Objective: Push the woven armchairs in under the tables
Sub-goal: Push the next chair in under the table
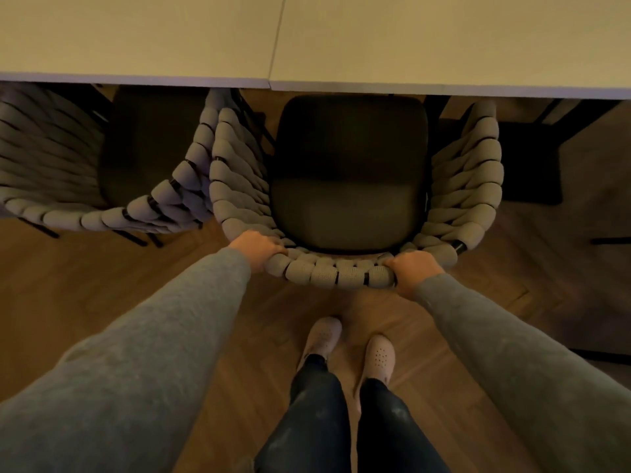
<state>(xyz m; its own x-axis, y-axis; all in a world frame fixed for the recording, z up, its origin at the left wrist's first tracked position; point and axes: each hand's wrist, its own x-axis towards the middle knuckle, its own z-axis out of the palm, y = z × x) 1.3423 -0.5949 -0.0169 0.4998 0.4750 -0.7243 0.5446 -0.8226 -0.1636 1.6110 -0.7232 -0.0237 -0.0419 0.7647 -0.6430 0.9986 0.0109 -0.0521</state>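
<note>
Left grip (258, 250) and right grip (414, 270) are clasping the back rim of the woven armchair (348, 186), its seat lying partly under the surface (444, 39).

The left armchair (102, 213) crowds the middle armchair (471, 186); floor (553, 268) lies open rightward.

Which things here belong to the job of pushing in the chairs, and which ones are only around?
Job: held woven armchair; left hand and right hand, gripping its back; neighbouring woven armchair; tables.
Just there: wooden floor; pale shoes.
</note>
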